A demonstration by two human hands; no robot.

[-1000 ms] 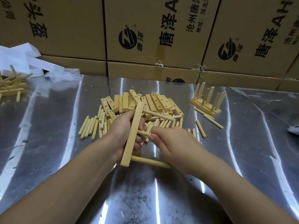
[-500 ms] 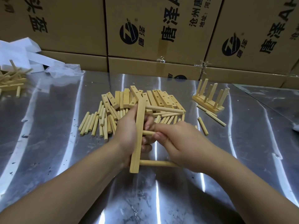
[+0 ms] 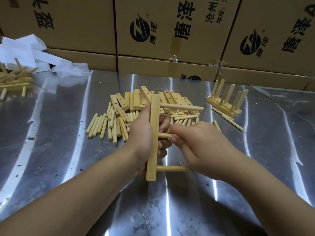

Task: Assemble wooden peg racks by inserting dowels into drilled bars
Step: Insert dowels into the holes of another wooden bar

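At the worktop's (image 3: 51, 150) far left edge, a heap of wooden sticks (image 3: 13, 80) lies in front of crumpled white paper (image 3: 20, 50). Toward the middle, loose dowels (image 3: 105, 123) fan out beside a pile of drilled bars (image 3: 170, 97). Nearer the front edge, the person's left hand (image 3: 144, 132) grips a bar (image 3: 154, 157) with three dowels (image 3: 181, 107) jutting rightward, while the right hand (image 3: 199, 147) pinches the middle dowel (image 3: 164, 135). Near the far right edge stands a finished rack (image 3: 225, 101).
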